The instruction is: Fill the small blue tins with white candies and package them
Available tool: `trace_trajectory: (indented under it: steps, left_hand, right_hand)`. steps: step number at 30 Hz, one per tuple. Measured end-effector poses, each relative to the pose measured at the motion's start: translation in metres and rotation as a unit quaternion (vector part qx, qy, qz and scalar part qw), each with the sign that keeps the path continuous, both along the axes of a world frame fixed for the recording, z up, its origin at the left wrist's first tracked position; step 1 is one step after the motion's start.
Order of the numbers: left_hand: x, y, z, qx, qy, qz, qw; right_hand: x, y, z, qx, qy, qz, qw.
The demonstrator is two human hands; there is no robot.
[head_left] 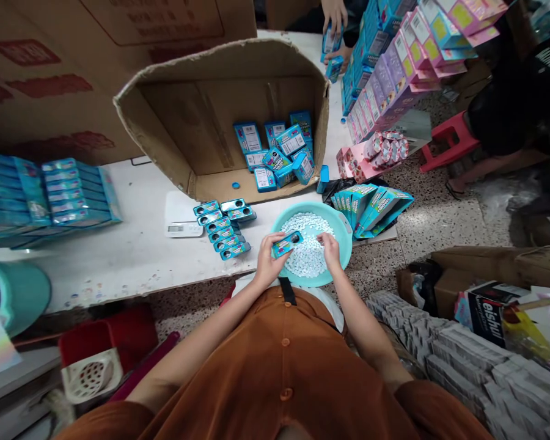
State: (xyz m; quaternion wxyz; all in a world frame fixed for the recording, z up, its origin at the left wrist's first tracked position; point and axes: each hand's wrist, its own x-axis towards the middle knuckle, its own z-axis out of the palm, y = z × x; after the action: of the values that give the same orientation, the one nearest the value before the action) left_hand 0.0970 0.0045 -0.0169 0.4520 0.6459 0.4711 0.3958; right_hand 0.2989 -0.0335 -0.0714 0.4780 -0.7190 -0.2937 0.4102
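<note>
My left hand [270, 263] is closed around a small blue candy box [287, 244] with a dark round opening facing up. It holds the box over the left side of a turquoise basin [347, 250]. Many small pale candies [307, 260] cover the basin's bottom. My right hand [330, 250] is over the basin's right side, its fingertips pinched together low over the candies; what they hold, if anything, is too small to make out. Left of the basin, several similar blue boxes [222, 229] stand in two rows with round openings on top.
A cardboard carton [165, 116] lies on its side, with several blue boxes [275, 153] inside. A white scale [183, 215] sits left. Flattened blue cartons [371, 208] fan out beside the basin. Another person's hands [334, 18] hold blue boxes at the back. Stacked pink boxes [394, 67] stand right.
</note>
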Motion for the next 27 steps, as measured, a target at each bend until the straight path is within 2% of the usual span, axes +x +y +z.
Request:
trace_trajectory:
  steps: [2, 5, 8, 9, 11, 13, 15, 18, 19, 21, 23, 25, 27]
  left_hand:
    - [-0.013, 0.003, -0.002, -0.005, 0.034, 0.043, 0.998]
    - [-0.026, 0.003, -0.001, -0.019, 0.057, 0.054, 0.997]
    - [-0.031, -0.002, 0.004, -0.024, 0.05, 0.053, 0.997]
    - [-0.032, -0.004, 0.006, -0.025, 0.049, 0.054, 0.997]
    - [-0.033, -0.007, 0.01, -0.027, 0.048, 0.057, 0.997]
    - [-0.034, -0.008, 0.011, -0.032, 0.049, 0.062, 0.996]
    - [-0.035, -0.008, 0.011, -0.04, 0.051, 0.068, 0.996]
    - [-0.036, -0.007, 0.008, -0.051, 0.058, 0.073, 0.994]
    - [-0.036, -0.007, 0.008, -0.051, 0.06, 0.071, 0.994]
    - [-0.034, -0.008, 0.007, -0.047, 0.067, 0.06, 0.995]
    - [-0.03, -0.009, 0.007, -0.041, 0.074, 0.042, 0.996]
    - [-0.025, -0.011, 0.007, -0.032, 0.076, 0.019, 0.996]
    - [-0.02, -0.013, 0.008, -0.02, 0.076, -0.006, 0.997]
  right_hand:
    - [-0.003, -0.006, -0.03, -0.055, -0.092, 0.125, 0.986]
    - [-0.022, -0.013, -0.059, -0.077, -0.226, 0.256, 0.937]
    - [-0.047, -0.019, -0.07, -0.083, -0.296, 0.335, 0.891]
    - [-0.053, -0.021, -0.07, -0.084, -0.296, 0.348, 0.885]
    - [-0.059, -0.024, -0.07, -0.085, -0.266, 0.353, 0.893]
    - [-0.059, -0.024, -0.067, -0.088, -0.204, 0.328, 0.918]
    - [-0.057, -0.021, -0.06, -0.093, -0.111, 0.272, 0.951]
    - [-0.055, -0.011, -0.042, -0.115, 0.08, 0.128, 0.982]
    - [-0.054, -0.007, -0.033, -0.126, 0.154, 0.074, 0.977]
    - [-0.051, 0.003, -0.014, -0.136, 0.299, -0.006, 0.944]
    - [-0.045, 0.013, 0.008, -0.115, 0.414, -0.037, 0.902]
    - [-0.04, 0.022, 0.029, -0.067, 0.476, -0.051, 0.875]
    - [-0.037, 0.03, 0.048, -0.013, 0.496, -0.075, 0.865]
